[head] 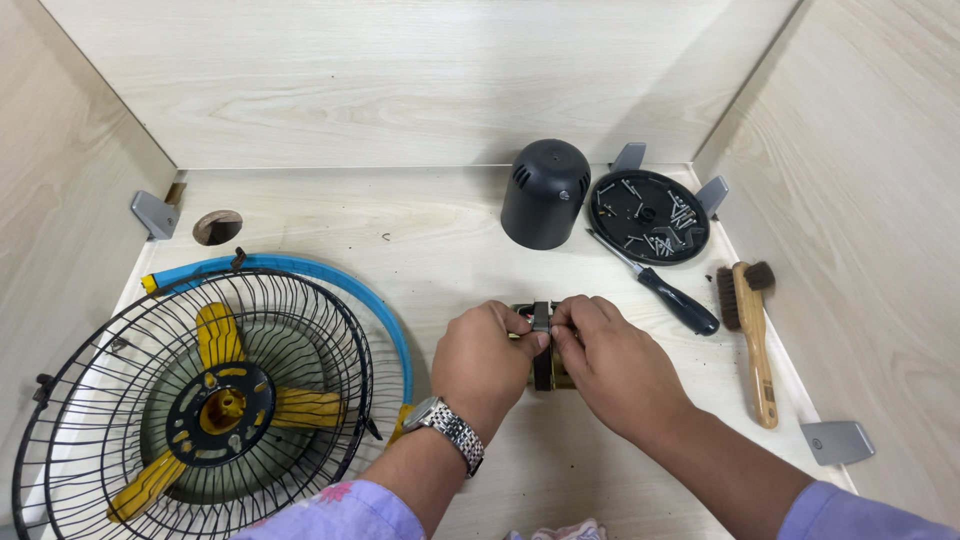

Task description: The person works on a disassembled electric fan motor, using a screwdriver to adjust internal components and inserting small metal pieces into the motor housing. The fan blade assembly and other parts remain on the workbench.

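At the bench's front left corner lies the largest piece, a black wire fan guard (190,400) with a yellow three-bladed plastic fan blade (222,408) resting inside it, and a blue plastic rim ring (330,280) curving round its far side. Toward the back right corner stands a black domed plastic motor cover (545,192), and just beside it a round black plastic plate (648,215) holding loose screws. Along the right edge lie a wooden-handled brush with dark bristles (752,335) and a black-handled screwdriver (660,290), its tip close to the plate. At the middle of the bench, near the front edge, sits the small fan motor of black and brass-coloured metal (545,350), mostly hidden by the hands. The left hand (485,360), wearing a metal wristwatch (448,425), is closed round the motor's left side; the right hand (615,365) pinches a part on top with thumb and fingertips. By the look of it, the step in hand is stripping the motor; the next move seems to call for a steady hold and fine fingertip pull
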